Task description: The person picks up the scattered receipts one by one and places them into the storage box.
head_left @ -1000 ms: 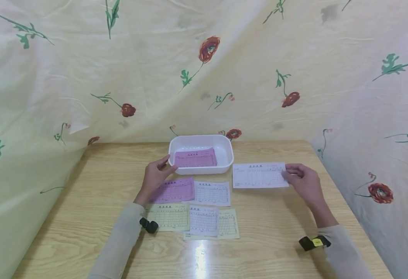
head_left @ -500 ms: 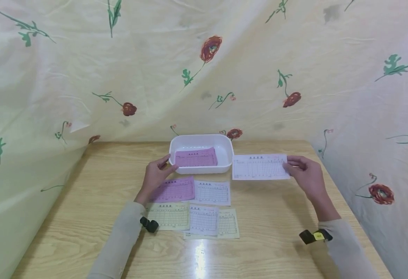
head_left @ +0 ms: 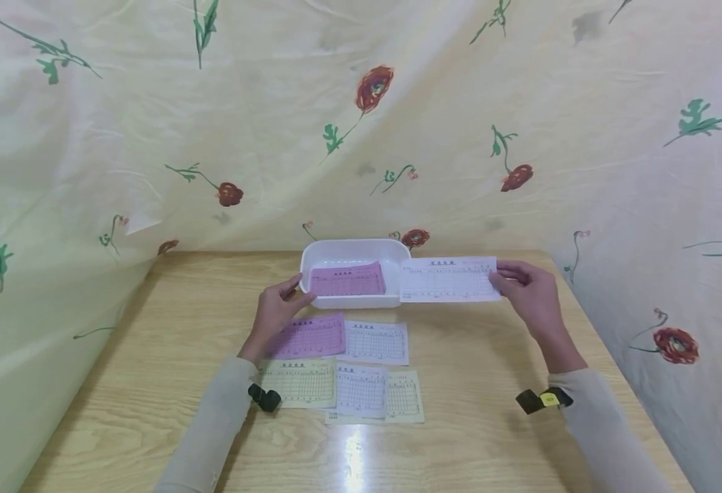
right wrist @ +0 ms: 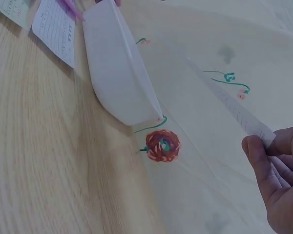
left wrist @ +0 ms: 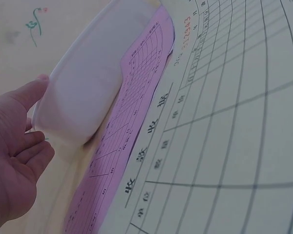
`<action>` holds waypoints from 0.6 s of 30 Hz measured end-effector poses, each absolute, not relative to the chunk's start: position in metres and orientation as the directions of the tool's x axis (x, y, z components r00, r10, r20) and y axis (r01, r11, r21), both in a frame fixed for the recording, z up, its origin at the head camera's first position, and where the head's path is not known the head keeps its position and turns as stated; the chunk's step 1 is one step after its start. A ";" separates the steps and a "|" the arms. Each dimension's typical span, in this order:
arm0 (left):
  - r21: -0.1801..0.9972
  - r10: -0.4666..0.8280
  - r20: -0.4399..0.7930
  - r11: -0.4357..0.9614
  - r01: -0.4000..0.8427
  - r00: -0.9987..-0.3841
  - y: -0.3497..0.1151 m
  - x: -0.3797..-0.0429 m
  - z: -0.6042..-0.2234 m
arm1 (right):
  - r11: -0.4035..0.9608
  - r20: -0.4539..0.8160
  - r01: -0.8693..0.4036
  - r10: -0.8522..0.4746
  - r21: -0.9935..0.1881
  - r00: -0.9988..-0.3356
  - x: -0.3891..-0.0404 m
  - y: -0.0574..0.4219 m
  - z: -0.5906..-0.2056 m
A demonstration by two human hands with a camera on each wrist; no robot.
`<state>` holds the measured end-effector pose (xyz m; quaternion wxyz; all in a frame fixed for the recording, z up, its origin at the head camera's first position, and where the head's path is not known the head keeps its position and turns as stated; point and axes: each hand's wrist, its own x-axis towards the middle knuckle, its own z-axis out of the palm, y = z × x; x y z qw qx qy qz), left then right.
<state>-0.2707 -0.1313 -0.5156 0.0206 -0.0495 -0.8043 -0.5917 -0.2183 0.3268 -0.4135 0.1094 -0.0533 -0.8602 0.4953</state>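
My left hand [head_left: 275, 313] grips the left end of a white plastic tray [head_left: 361, 301], thumb at its near corner. Inside the tray lie pink receipt slips [head_left: 346, 281]. Between thumb and fingers, my right hand [head_left: 533, 298] pinches the right end of a white receipt slip [head_left: 447, 281]. That slip is raised, and its left end overlaps the tray's right rim in the head view. In the right wrist view the slip [right wrist: 234, 107] shows nearly edge-on, above table height. The left wrist view has the thumb and fingers at the tray's outer wall [left wrist: 78, 87].
In front of the tray, a pink slip [head_left: 312, 335] and a white slip [head_left: 376, 344] lie on the wooden table [head_left: 490, 424]. Nearer are a yellow slip [head_left: 299, 383], another white slip [head_left: 361, 394] and a partly covered yellow slip [head_left: 404, 397]. Flowered cloth [head_left: 275, 137] hangs behind.
My right hand has carried the white slip away from me, then left, so it now overlaps the tray's right rim. The left hand keeps its place on the tray.
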 end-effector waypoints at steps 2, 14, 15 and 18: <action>0.950 0.056 0.094 0.295 0.106 -0.994 -0.131 -0.271 -0.516 | 0.492 0.134 -0.017 0.205 -0.871 -0.970 -0.223 0.323 -0.413; 0.950 0.058 0.101 0.292 0.114 -0.993 -0.131 -0.273 -0.517 | 0.410 0.108 -0.020 0.194 -0.912 -0.975 -0.253 0.293 -0.412; 0.949 0.056 0.104 0.294 0.116 -0.993 -0.132 -0.273 -0.517 | 0.402 0.107 -0.020 0.194 -0.915 -0.975 -0.256 0.290 -0.412; 0.946 0.054 0.110 0.300 0.122 -0.992 -0.132 -0.273 -0.517 | 0.380 0.105 -0.026 0.189 -0.925 -0.976 -0.264 0.281 -0.412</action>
